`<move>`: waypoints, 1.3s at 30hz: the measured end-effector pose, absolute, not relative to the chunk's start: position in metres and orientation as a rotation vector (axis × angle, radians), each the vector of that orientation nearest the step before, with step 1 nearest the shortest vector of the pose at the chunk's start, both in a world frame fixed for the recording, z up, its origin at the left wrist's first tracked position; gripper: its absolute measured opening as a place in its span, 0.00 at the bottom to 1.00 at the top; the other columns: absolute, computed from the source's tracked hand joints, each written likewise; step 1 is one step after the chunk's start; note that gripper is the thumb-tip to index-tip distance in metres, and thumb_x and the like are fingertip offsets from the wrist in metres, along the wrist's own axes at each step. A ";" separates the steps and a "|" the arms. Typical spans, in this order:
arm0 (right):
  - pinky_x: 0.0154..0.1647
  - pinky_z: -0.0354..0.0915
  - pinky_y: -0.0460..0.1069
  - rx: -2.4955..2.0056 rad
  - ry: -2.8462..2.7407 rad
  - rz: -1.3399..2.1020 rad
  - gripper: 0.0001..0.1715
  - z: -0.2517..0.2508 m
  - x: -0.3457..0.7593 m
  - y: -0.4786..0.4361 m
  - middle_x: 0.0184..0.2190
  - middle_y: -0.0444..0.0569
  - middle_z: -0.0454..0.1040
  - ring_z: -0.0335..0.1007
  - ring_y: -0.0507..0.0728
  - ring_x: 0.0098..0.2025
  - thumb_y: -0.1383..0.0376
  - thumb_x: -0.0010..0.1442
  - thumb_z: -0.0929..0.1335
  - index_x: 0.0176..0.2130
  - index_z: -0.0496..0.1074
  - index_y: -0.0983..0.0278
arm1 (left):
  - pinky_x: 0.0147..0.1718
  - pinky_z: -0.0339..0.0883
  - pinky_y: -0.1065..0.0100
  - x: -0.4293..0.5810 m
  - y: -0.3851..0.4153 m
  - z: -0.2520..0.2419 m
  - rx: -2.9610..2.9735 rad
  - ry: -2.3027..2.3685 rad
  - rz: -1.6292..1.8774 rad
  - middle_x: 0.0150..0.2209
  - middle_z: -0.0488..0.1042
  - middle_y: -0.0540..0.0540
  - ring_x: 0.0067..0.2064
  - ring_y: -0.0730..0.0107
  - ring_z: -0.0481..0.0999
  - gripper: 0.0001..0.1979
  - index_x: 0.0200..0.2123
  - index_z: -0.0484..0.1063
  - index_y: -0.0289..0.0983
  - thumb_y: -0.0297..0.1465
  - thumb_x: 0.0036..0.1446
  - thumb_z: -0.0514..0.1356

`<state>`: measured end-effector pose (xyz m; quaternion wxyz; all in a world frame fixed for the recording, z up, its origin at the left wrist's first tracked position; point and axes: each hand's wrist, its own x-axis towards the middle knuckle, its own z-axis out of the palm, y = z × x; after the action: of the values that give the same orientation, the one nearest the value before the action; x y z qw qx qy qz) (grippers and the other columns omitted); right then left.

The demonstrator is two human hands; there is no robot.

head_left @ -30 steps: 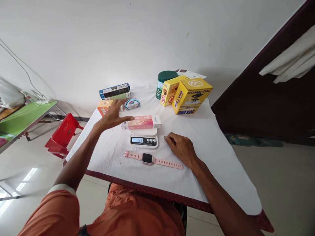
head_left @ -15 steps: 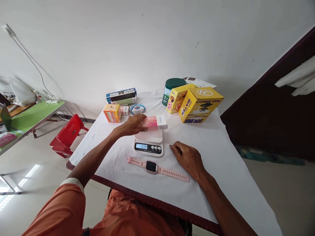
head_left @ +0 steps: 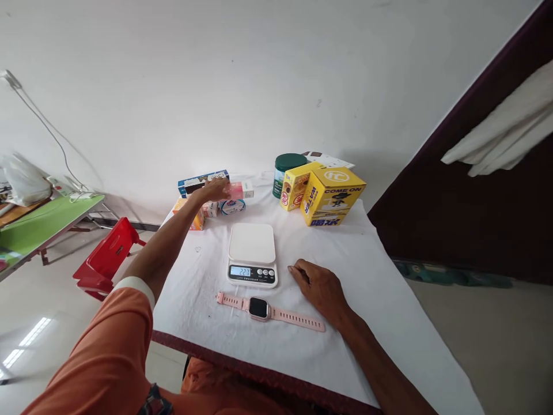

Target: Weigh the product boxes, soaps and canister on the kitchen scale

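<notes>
At the back left of the table, my left hand (head_left: 216, 189) grips a pink-and-white box (head_left: 240, 191), holding it over the group of small boxes there. A white digital kitchen scale (head_left: 252, 243) stands in the middle with nothing on its platform and its display lit. My right hand (head_left: 322, 290) rests on the cloth to the right of the scale, fingers curled closed, with nothing visible in them. In front of the scale lies a pink smartwatch (head_left: 258, 309), its strap stretched out flat.
Around my left hand sit an orange box (head_left: 198, 221), a blue-and-white package (head_left: 232, 207) and a long blue box (head_left: 183, 187). A green-lidded tub (head_left: 290, 162), a small yellow box (head_left: 295, 190) and a larger yellow box (head_left: 332, 199) stand back right. A red chair (head_left: 106, 253) is left.
My left hand has carried the pink-and-white box from above the scale to the back left. The scale's platform is uncovered. My right hand stays resting on the cloth.
</notes>
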<state>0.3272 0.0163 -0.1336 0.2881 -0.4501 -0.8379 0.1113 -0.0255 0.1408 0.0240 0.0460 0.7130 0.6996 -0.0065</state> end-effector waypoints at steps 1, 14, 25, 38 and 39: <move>0.29 0.55 0.49 -1.206 -2.237 0.298 0.23 -0.134 0.327 0.016 0.23 0.46 0.74 0.66 0.55 0.24 0.54 0.72 0.59 0.28 0.65 0.59 | 0.62 0.59 0.46 -0.028 0.143 0.019 2.162 2.156 -0.047 0.58 0.71 0.33 0.63 0.44 0.67 0.14 0.48 0.69 0.37 0.34 0.59 0.63; 0.30 0.52 0.49 -1.243 -2.222 0.328 0.21 -0.132 0.325 0.016 0.25 0.47 0.75 0.67 0.54 0.26 0.57 0.72 0.60 0.29 0.67 0.60 | 0.60 0.59 0.42 0.007 0.133 0.012 2.290 2.297 0.019 0.62 0.64 0.28 0.64 0.35 0.63 0.26 0.57 0.64 0.37 0.33 0.56 0.65; 0.33 0.52 0.48 -1.366 -2.304 0.375 0.14 -0.122 0.323 0.015 0.32 0.47 0.80 0.73 0.55 0.32 0.62 0.72 0.64 0.33 0.71 0.61 | 0.59 0.62 0.45 0.199 0.161 0.031 2.604 1.655 0.552 0.62 0.64 0.32 0.63 0.41 0.65 0.34 0.62 0.62 0.40 0.52 0.61 0.65; 0.33 0.49 0.49 -1.423 -2.350 0.413 0.14 -0.115 0.323 0.013 0.35 0.48 0.81 0.73 0.54 0.34 0.63 0.74 0.63 0.36 0.72 0.61 | 0.61 0.57 0.47 0.238 0.181 0.023 2.569 1.927 0.434 0.59 0.66 0.30 0.63 0.39 0.63 0.35 0.52 0.64 0.36 0.49 0.50 0.73; 0.33 0.49 0.49 -1.431 -2.356 0.412 0.14 -0.115 0.323 0.013 0.35 0.49 0.81 0.73 0.55 0.34 0.62 0.74 0.63 0.36 0.72 0.61 | 0.61 0.57 0.47 0.238 0.180 0.024 2.544 1.937 0.450 0.58 0.65 0.30 0.63 0.39 0.63 0.36 0.51 0.64 0.36 0.48 0.48 0.75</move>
<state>0.3231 0.0133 -0.1149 0.1763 -0.5055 -0.8320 0.1454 0.2378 0.1802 0.0243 -0.0440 0.7871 0.5993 0.1393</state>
